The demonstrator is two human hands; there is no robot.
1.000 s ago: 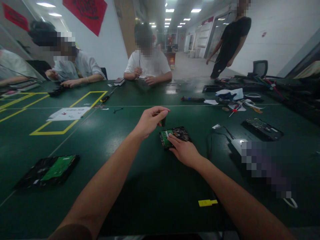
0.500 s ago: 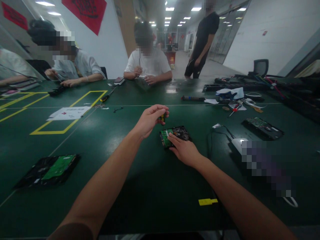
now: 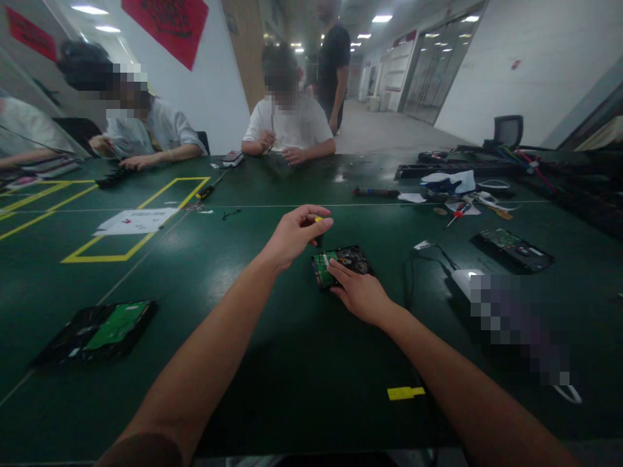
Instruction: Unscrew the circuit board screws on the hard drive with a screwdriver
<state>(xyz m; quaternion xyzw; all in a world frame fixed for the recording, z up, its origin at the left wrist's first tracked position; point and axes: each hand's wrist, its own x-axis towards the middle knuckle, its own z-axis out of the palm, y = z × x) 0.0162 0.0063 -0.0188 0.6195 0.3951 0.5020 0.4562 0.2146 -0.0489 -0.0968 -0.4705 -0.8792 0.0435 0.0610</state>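
In front of me a hard drive point(image 3: 357, 261) lies on the green table point(image 3: 272, 415), its green circuit board facing up. My right hand point(image 3: 363, 295) holds it down, with fingers over the board and the thumb by the near edge. Just above its far left corner, my left hand point(image 3: 299, 233) is closed around a short yellow-and-black screwdriver point(image 3: 319, 240), pointed downward. Fingers cover most of the handle, and the tip cannot be made out.
Another hard drive point(image 3: 117, 324) lies at left, and one more point(image 3: 516, 250) at right. A white device with a cable point(image 3: 462, 280) is nearer on the right. Farther back are a dark cylindrical tool point(image 3: 374, 192), a red screwdriver point(image 3: 457, 214) and a yellow-black screwdriver point(image 3: 207, 189). Co-workers sit opposite.
My left fingers have shifted around the screwdriver, the thumb reaching a little farther right. My right hand and the hard drive stay put. A standing person in the background has moved left.
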